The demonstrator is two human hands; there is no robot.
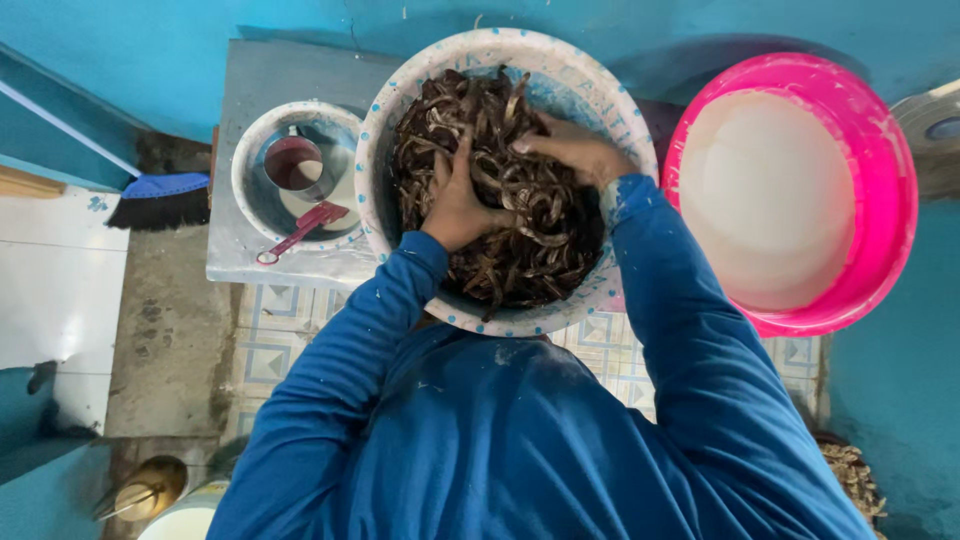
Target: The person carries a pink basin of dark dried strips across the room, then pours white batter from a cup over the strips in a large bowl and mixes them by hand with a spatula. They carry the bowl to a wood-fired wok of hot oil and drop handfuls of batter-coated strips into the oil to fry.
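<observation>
A large white basin with blue dots (pixel 396 100) holds a heap of dark brown curled pods (pixel 520 240). My left hand (pixel 455 200) presses into the heap at its middle, fingers spread and dug among the pods. My right hand (pixel 575 150) lies on the heap further back and to the right, fingers curled into the pods. Both arms wear blue sleeves.
A pink basin (pixel 880 130) with whitish liquid stands to the right. Left of the big basin is a smaller white basin (pixel 250 150) holding a metal cup (pixel 292 162) and a red scoop (pixel 300 228), on a grey ledge (pixel 260 70). A brush (pixel 160 200) lies at the far left.
</observation>
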